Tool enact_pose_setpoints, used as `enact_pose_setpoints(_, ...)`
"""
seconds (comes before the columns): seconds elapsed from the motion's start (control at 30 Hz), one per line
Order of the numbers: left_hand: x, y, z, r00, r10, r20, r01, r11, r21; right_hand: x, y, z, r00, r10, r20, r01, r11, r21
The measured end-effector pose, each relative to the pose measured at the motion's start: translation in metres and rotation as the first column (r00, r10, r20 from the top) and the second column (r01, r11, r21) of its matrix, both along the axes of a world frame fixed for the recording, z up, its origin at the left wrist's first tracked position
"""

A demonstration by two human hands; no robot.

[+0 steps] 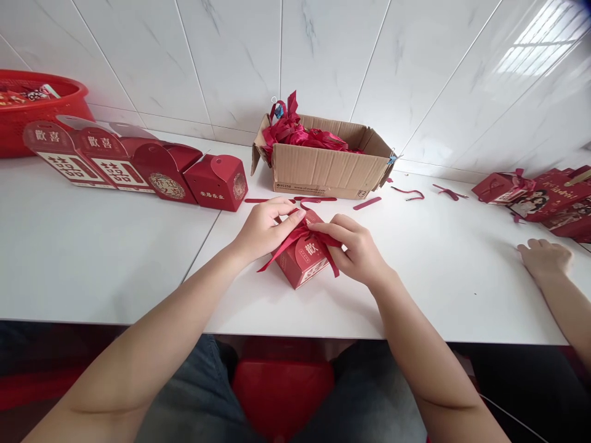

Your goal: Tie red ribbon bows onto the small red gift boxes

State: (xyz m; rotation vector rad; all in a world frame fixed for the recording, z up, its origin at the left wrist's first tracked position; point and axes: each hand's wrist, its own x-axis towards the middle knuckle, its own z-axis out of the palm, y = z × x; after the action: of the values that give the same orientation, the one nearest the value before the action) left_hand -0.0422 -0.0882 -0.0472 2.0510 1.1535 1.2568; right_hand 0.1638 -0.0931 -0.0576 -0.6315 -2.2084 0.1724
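In front of me on the white table stands a small red gift box (298,261) with pale characters on its side. A red ribbon (305,231) is looped in a bow on its top, and its loose ends hang down the sides. My left hand (266,229) pinches the ribbon's left part between thumb and fingers. From the other side, my right hand (353,249) grips the bow's right loop close to the knot. Fingers cover part of the box top, so how tight the knot is cannot be seen.
Behind the box, a cardboard carton (318,169) holds tangled red ribbons. Several red boxes (215,181) line up at left, before a red basket (44,98). Ribbon scraps (367,203) lie near the carton. At right, another person's hand (545,258) rests near finished-looking red boxes (503,186).
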Motion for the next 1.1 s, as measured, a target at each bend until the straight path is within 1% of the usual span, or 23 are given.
enact_pose_setpoints(0.13, 0.0, 0.0, 0.001, 0.999, 0.035, -0.037, -0.034, 0.999, 0.032, 0.002, 0.0, 0.0, 0.998, 0.008, 0.062, -0.008, 1.0, 0.004)
enact_pose_setpoints(0.3, 0.0, 0.001, 0.0, 0.992, 0.104, -0.078, -0.095, 0.99, 0.105, 0.005, 0.001, 0.0, 0.994, 0.007, 0.111, -0.008, 1.0, 0.008)
enact_pose_setpoints(0.53, -0.001, 0.003, -0.004, 0.989, 0.109, -0.095, -0.097, 0.987, 0.13, 0.005, 0.0, 0.001, 0.992, 0.014, 0.127, -0.012, 1.0, -0.011)
enact_pose_setpoints(0.6, -0.002, 0.003, -0.003, 0.991, 0.101, -0.093, -0.088, 0.987, 0.137, 0.005, -0.001, 0.001, 0.987, -0.004, 0.158, 0.006, 1.0, -0.009)
enact_pose_setpoints(0.7, -0.002, 0.002, -0.002, 0.991, 0.087, -0.099, -0.072, 0.987, 0.142, 0.005, -0.001, 0.001, 0.971, -0.051, 0.234, 0.044, 0.999, 0.032)
enact_pose_setpoints(0.83, -0.002, 0.003, -0.002, 0.988, 0.1, -0.117, -0.081, 0.984, 0.159, 0.005, -0.003, 0.002, 0.946, -0.097, 0.311, 0.085, 0.995, 0.054)
enact_pose_setpoints(0.97, -0.003, 0.003, -0.004, 0.984, 0.125, -0.124, -0.103, 0.979, 0.176, 0.003, -0.008, 0.004, 0.925, -0.138, 0.354, 0.115, 0.99, 0.085)
enact_pose_setpoints(1.1, -0.002, 0.003, -0.003, 0.983, 0.149, -0.107, -0.13, 0.978, 0.164, -0.001, -0.013, 0.007, 0.91, -0.172, 0.376, 0.131, 0.983, 0.13)
